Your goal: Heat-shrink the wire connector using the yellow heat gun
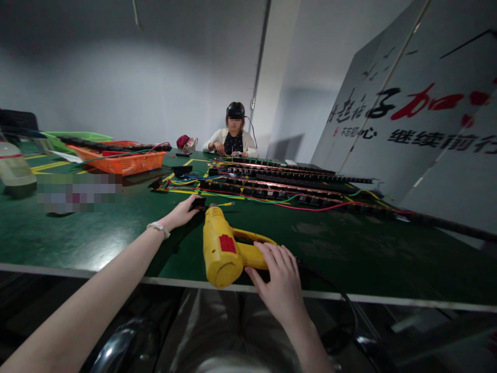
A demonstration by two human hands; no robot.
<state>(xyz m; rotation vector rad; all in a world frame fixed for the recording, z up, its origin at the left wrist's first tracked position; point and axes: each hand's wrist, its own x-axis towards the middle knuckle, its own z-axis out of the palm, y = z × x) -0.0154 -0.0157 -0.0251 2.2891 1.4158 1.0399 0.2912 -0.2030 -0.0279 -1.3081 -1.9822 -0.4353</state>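
Note:
My right hand (277,272) is wrapped around the handle of a yellow heat gun (221,248) with a red label on its body. The gun's nozzle points away from me, close to a small black part (198,204). My left hand (182,213) pinches that black part from its left side, just above the table. A short wire with a yellow-green sleeve and a ring terminal (227,204) sticks out to the right, beyond the nozzle. What exactly the black part is, I cannot make out.
Long black strips with copper bars (279,189) and coloured wires lie across the green table (116,243). An orange basket (132,161), a green basket (83,136) and a bottle (14,165) stand at left. A co-worker (233,137) sits opposite. The gun's cord (330,282) trails right.

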